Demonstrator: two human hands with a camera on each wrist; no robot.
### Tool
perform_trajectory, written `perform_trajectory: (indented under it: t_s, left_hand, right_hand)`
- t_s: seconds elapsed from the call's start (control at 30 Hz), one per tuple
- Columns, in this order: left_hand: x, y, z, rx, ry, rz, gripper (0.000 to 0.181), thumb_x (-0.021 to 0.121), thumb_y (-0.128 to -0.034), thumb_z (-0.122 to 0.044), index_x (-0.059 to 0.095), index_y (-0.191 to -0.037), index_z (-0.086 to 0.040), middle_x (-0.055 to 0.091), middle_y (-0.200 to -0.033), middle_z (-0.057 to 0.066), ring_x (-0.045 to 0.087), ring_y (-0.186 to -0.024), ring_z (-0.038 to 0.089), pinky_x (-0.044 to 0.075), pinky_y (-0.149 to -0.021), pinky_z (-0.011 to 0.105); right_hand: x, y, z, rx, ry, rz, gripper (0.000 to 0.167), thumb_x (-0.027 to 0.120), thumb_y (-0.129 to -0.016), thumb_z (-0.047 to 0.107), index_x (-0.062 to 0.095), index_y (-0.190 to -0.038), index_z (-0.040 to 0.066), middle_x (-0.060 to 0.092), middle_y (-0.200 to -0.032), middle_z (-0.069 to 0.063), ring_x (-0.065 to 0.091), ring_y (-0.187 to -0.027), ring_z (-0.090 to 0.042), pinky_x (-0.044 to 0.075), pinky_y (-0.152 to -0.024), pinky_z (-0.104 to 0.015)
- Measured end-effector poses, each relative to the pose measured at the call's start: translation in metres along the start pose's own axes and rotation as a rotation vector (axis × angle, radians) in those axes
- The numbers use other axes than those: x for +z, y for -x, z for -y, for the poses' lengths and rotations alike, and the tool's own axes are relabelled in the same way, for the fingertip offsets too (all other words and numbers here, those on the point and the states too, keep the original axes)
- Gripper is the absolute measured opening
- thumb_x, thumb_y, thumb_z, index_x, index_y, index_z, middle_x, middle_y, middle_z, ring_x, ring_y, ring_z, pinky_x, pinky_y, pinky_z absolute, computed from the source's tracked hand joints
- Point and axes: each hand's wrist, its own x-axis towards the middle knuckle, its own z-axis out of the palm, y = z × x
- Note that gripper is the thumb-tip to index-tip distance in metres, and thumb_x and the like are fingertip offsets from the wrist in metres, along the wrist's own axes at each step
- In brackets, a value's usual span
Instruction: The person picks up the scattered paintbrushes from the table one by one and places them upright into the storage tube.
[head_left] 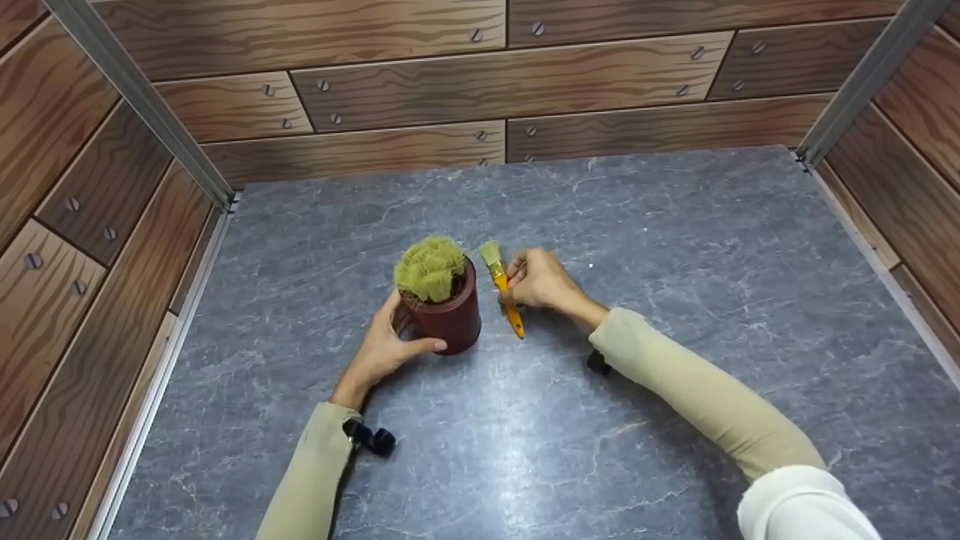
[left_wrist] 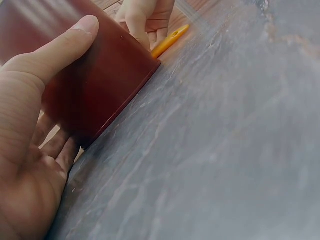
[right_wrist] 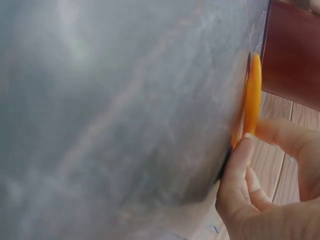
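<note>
A dark red cylindrical plant pot (head_left: 452, 324) stands upright on the table, topped with a bushy yellow-green plant (head_left: 430, 268). My left hand (head_left: 384, 345) holds the pot from its left side, the thumb across the front and the other fingers round the back, partly hidden. To the right of the pot, a paintbrush (head_left: 501, 279) with an orange handle and pale bristles lies at or just above the tabletop. The right hand (head_left: 541, 281) pinches its handle between thumb and fingers. In the right wrist view the handle (right_wrist: 253, 95) is close to the surface and beside the pot.
The grey marbled table (head_left: 675, 247) extends around both hands. Wood-patterned panels (head_left: 420, 90) enclose it at the back and both sides, with metal posts (head_left: 142, 97) at the rear corners. Small black devices (head_left: 371, 437) are worn at the wrists.
</note>
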Motion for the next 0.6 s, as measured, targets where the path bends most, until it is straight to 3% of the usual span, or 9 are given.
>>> perform_trajectory:
  t_s: [0.13,0.43,0.6]
  left_hand:
    - [-0.001,0.000,0.000,-0.005,0.004,-0.003,0.108,0.097,-0.0766,-0.005,0.039,-0.165,-0.026,0.054,-0.160,0.000,0.048,-0.152,0.021,0.039,-0.127,0.037]
    - [0.000,0.002,0.000,-0.020,-0.006,-0.004,0.106,0.096,-0.0785,-0.006,0.039,-0.165,-0.028,0.054,-0.160,-0.002,0.049,-0.151,0.020,0.040,-0.126,0.037]
    - [0.000,0.001,-0.002,-0.018,-0.009,0.000,0.105,0.096,-0.0787,-0.005,0.039,-0.165,-0.026,0.054,-0.160,0.000,0.049,-0.151,0.021,0.040,-0.126,0.038]
  right_hand:
    - [-0.002,-0.001,-0.004,0.007,-0.072,0.022,0.028,0.090,-0.076,0.005,0.071,-0.097,0.005,0.073,-0.082,0.000,0.066,-0.073,-0.012,0.055,-0.066,-0.022]
    - [-0.015,-0.001,-0.007,0.079,-0.402,0.177,0.028,0.071,-0.084,-0.013,0.070,-0.111,-0.005,0.078,-0.087,-0.008,0.076,-0.077,-0.013,0.065,-0.070,-0.025]
    - [-0.025,0.005,-0.001,0.004,-0.432,0.182,0.028,0.071,-0.085,-0.012,0.068,-0.112,-0.005,0.073,-0.087,-0.003,0.073,-0.081,-0.012,0.065,-0.076,-0.026]
